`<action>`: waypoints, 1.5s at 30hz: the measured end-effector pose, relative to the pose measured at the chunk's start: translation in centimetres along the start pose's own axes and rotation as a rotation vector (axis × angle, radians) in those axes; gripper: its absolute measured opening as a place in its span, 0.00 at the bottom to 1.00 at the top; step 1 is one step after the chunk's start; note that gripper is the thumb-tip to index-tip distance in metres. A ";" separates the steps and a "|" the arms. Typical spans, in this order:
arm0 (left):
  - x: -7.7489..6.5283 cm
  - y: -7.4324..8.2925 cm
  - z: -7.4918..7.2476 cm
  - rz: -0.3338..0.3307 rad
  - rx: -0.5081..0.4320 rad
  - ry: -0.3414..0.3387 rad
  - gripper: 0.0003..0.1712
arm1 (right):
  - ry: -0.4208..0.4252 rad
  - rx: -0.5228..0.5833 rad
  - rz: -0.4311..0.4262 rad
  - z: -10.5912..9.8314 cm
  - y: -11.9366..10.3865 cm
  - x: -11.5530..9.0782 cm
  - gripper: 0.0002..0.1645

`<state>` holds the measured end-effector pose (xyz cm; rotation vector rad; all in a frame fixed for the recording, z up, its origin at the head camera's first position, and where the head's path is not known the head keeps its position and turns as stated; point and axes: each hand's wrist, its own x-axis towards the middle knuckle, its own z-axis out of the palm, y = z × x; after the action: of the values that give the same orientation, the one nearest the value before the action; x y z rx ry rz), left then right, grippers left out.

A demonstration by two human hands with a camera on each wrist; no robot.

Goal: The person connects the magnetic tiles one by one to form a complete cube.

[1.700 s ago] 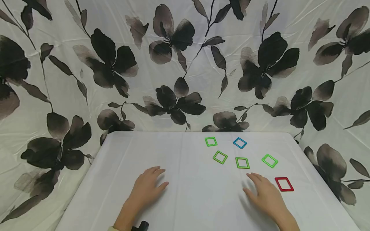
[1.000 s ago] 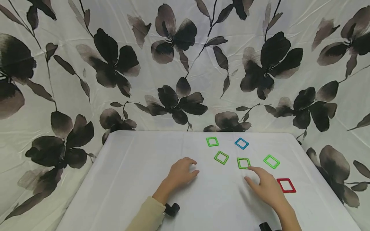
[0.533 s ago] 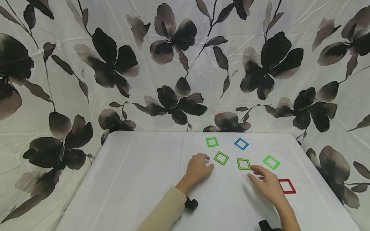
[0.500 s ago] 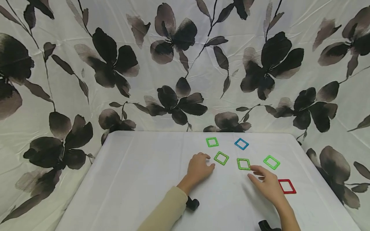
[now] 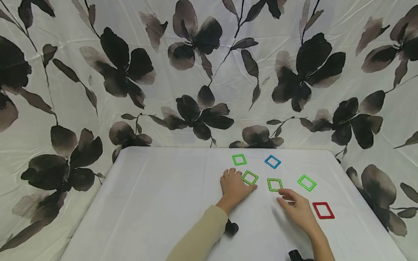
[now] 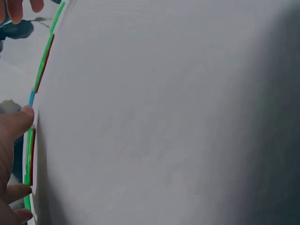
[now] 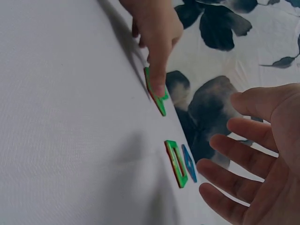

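On the white table, my left hand (image 5: 234, 186) is placed around the left and near sides of a green square frame (image 5: 254, 174), thumb and fingers spread. In the right wrist view the thumb of that left hand (image 7: 159, 56) overlaps the green frame (image 7: 162, 108); whether it touches cannot be told. My right hand (image 5: 298, 209), its fingers loosely bent and holding nothing, hovers by the near right corner of another green square frame (image 5: 269, 185). Its fingers are apart in the right wrist view. In the left wrist view, the left hand (image 6: 7, 164) shows only partly.
Further frames lie around: a green one (image 5: 233, 160) and a blue one (image 5: 275, 158) near the far edge, a green one (image 5: 311, 179) at right, and a red one (image 5: 327, 218) beside my right hand. A flower-print cloth (image 5: 196, 83) hangs behind the table (image 5: 147, 203).
My left hand has moved right and away from me, from the left part of the table to the green frame. My right hand shifted slightly toward its frame. The frames have stayed put.
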<state>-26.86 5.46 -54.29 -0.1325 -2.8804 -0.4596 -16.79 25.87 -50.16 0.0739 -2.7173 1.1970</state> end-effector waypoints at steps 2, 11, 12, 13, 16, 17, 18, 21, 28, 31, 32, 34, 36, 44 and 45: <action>-0.1 0.2 0.0 -0.006 0.007 -0.004 0.47 | -0.002 0.005 -0.007 0.1 0.0 0.0 0.18; -0.3 -0.6 -0.4 -0.016 -0.109 0.012 0.34 | -0.004 0.001 -0.026 0.3 0.1 0.1 0.18; -0.3 -0.9 -0.5 -0.004 -0.135 0.009 0.33 | -0.005 0.001 -0.021 0.3 0.1 0.1 0.18; -0.3 -1.2 -0.6 0.010 -0.155 0.004 0.32 | -0.007 0.005 -0.012 0.4 0.0 0.1 0.18; -0.3 -2.5 -1.0 0.050 -0.196 -0.023 0.31 | -0.038 0.016 0.019 0.6 0.0 0.2 0.18; -0.3 -3.0 -1.2 0.063 -0.204 -0.037 0.31 | -0.049 0.019 0.031 0.8 -0.1 0.2 0.19; -0.3 -3.4 -1.3 0.077 -0.206 -0.051 0.31 | -0.058 0.021 0.038 0.9 -0.1 0.3 0.19; -0.1 -4.7 -1.8 0.117 -0.212 -0.107 0.31 | -0.068 0.026 0.048 1.1 -0.1 0.4 0.19; 0.5 -7.1 -2.5 0.203 -0.219 -0.261 0.31 | -0.085 0.036 0.030 1.4 0.1 0.4 0.18; 0.5 -8.2 -3.0 0.245 -0.262 -0.309 0.30 | -0.094 0.042 0.023 1.4 0.2 0.3 0.18; 0.5 -8.5 -3.1 0.259 -0.274 -0.321 0.30 | -0.094 0.045 0.021 1.4 0.2 0.3 0.18; 0.4 -9.2 -3.5 0.281 -0.288 -0.350 0.30 | -0.096 0.050 0.020 1.4 0.2 0.2 0.18; 0.2 -9.8 -3.7 0.288 -0.282 -0.377 0.32 | -0.096 0.053 0.022 1.4 0.2 0.1 0.18; -0.1 -10.3 -3.6 0.280 -0.301 -0.323 0.39 | -0.097 0.078 0.017 1.4 0.3 0.5 0.17; -0.1 -10.2 -3.5 0.275 -0.301 -0.307 0.38 | -0.098 0.081 0.024 1.4 0.4 0.6 0.17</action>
<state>-27.34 -5.35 -54.11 -0.6952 -2.9930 -0.8800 -17.67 25.07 -51.28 0.1134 -2.7598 1.3440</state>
